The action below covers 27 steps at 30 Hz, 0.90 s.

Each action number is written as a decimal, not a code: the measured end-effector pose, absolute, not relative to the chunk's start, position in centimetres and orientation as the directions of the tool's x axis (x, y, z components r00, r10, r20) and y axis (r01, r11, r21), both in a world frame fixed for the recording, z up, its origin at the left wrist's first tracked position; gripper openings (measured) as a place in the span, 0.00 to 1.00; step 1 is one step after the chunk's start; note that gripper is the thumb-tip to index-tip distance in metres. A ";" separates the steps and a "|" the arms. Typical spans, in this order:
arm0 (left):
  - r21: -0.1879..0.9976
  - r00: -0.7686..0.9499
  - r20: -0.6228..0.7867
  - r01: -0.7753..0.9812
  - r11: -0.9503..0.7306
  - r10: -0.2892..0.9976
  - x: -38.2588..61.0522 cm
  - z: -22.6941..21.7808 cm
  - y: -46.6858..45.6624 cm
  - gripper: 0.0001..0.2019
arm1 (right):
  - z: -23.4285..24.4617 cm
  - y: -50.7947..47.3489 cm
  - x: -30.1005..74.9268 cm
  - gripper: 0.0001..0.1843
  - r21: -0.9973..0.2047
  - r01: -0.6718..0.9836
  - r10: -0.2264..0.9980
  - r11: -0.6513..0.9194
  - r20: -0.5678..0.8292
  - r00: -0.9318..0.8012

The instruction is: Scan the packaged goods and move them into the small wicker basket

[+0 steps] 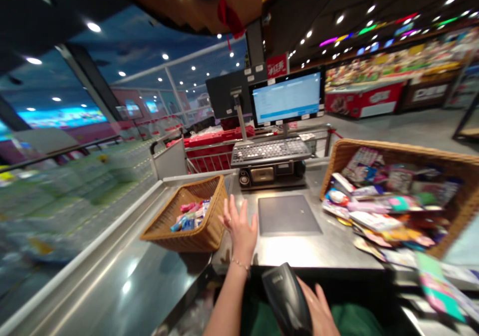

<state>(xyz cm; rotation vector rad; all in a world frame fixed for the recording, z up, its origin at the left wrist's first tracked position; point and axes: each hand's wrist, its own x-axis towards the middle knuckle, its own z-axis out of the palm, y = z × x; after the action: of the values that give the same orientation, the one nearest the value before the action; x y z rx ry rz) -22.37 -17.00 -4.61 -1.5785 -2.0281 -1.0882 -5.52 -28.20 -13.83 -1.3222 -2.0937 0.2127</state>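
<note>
My left hand [239, 229] reaches forward over the metal counter with its fingers spread and nothing in it. Just left of it, a wicker basket [213, 239] holds several small packets [192, 216] in pink, blue and white. My right hand [318, 308] is low in the view, gripping a black barcode scanner [286, 296] that points forward. A dark flat plate [287, 215] is set into the counter between my left hand and a larger wicker basket [396, 149] on the right. That basket is tipped toward me and crowded with colourful packaged goods [389, 206].
A lit monitor [287, 99] stands behind a black keyboard [271, 149], with a small speaker [244, 178] beneath. Metal rails [209, 164] run along the far side. At the lower right, loose packages [439, 281] spill past the counter's front edge.
</note>
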 end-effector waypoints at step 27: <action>0.306 -0.126 0.570 0.950 -0.068 0.812 -14.6 -5.9 -15.4 0.19 | -13.1 -27.9 -0.7 0.29 -0.351 0.768 0.820 0.535 0.432 -0.374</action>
<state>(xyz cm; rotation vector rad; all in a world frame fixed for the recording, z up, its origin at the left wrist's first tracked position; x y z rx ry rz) -14.63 -15.44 -5.88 -1.9247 -1.9887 -0.9675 -0.68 -27.92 -13.06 -1.2817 -2.2110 0.1209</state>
